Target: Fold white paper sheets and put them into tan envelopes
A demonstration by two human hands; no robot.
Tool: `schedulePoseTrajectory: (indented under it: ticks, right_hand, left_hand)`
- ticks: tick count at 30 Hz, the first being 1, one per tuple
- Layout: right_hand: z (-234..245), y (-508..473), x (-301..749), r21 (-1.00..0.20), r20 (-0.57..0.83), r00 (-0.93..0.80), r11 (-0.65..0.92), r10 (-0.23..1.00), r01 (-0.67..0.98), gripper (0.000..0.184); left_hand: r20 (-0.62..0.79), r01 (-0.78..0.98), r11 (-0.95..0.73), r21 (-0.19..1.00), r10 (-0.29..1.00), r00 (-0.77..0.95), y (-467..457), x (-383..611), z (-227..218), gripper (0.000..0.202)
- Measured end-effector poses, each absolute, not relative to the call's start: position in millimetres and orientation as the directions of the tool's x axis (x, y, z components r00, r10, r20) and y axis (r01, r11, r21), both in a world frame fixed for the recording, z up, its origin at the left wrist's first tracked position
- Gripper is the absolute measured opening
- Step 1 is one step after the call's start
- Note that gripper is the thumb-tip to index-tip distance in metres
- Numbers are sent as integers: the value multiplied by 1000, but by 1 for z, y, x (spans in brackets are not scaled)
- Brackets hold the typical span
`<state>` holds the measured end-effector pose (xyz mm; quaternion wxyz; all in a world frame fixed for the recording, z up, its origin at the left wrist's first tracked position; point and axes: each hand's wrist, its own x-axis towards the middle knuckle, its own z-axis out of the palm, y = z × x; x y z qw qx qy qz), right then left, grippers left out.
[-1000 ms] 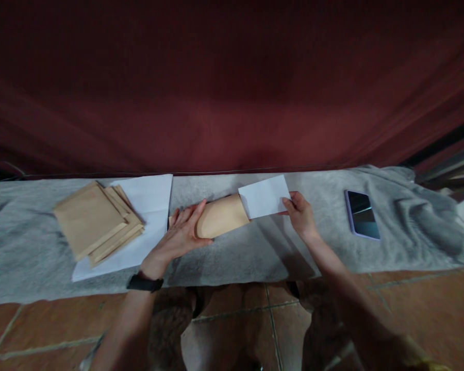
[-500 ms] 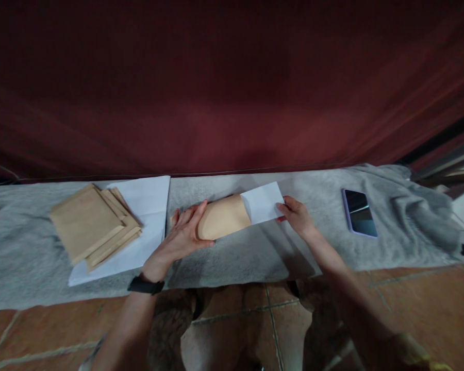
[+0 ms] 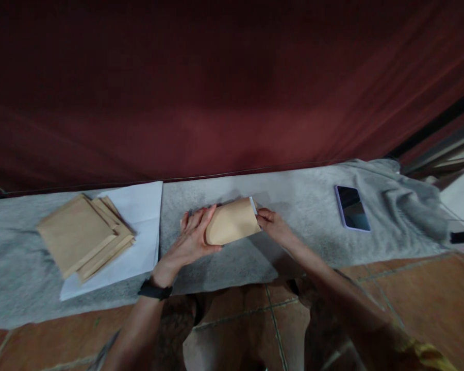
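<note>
A tan paper envelope lies on the grey cloth, its mouth facing right and its body bulging. My left hand grips its left end, thumb along the near edge and fingers over the far side. At the mouth, a thin strip of a folded white paper sticks out; the rest is inside the envelope. My right hand is closed at that opening, fingertips pinching the paper's edge and partly hidden by the envelope.
On the left, several brown envelopes lie stacked over white paper sheets. A phone with a purple case rests to the right on the grey cloth. A dark red surface rises behind. Tiled floor shows below.
My right hand has moved left, and the white paper has slid almost fully into the envelope. My left hand still holds the envelope's left end. The view has shifted slightly.
</note>
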<state>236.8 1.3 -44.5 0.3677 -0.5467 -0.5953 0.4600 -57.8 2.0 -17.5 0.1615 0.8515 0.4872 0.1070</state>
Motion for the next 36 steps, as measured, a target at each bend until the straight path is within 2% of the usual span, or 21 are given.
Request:
schedulePoseTrajectory:
  ticks: [4,9,11,13,15,16,20,22,31,34,36]
  right_hand:
    - [-48,1,233,-949,-112,-117,-71,987,306,18]
    - [-57,3,225,-977,-84,20,-86,996,196,13]
    - [-60,3,221,-991,-86,65,-92,994,94,21]
    - [-59,4,217,-989,-148,84,-145,985,-33,36]
    - [-56,4,216,-967,-224,61,-214,973,-137,51]
    - [-53,4,216,-956,-247,32,-239,968,-168,53]
    - [-45,0,218,-932,-288,-104,-304,952,-196,25]
    - [-43,-2,218,-916,-327,-128,-347,936,-199,18]
    - [-37,-5,217,-902,-374,-103,-387,922,-189,19]
    - [-34,-4,218,-904,-367,-100,-380,925,-196,20]
    - [-32,-2,218,-906,-355,-78,-364,932,-215,23]
  left_hand:
    - [33,794,-489,361,858,513,3,-59,-18,122]
    - [49,786,-511,348,847,529,3,-59,-17,120]
    - [52,789,-512,339,848,528,3,-59,-17,119]
    - [51,791,-517,328,846,531,4,-59,-17,120]
    - [53,790,-526,316,841,539,4,-59,-18,121]
    - [58,788,-533,310,838,543,5,-60,-19,121]
    - [77,782,-553,286,827,557,5,-61,-21,120]
    - [79,782,-556,282,825,559,5,-62,-22,120]
    - [63,775,-546,318,828,557,6,-64,-22,115]
    - [129,768,-512,385,853,505,6,-64,-17,105]
    - [230,767,-450,456,893,387,5,-62,-11,91]
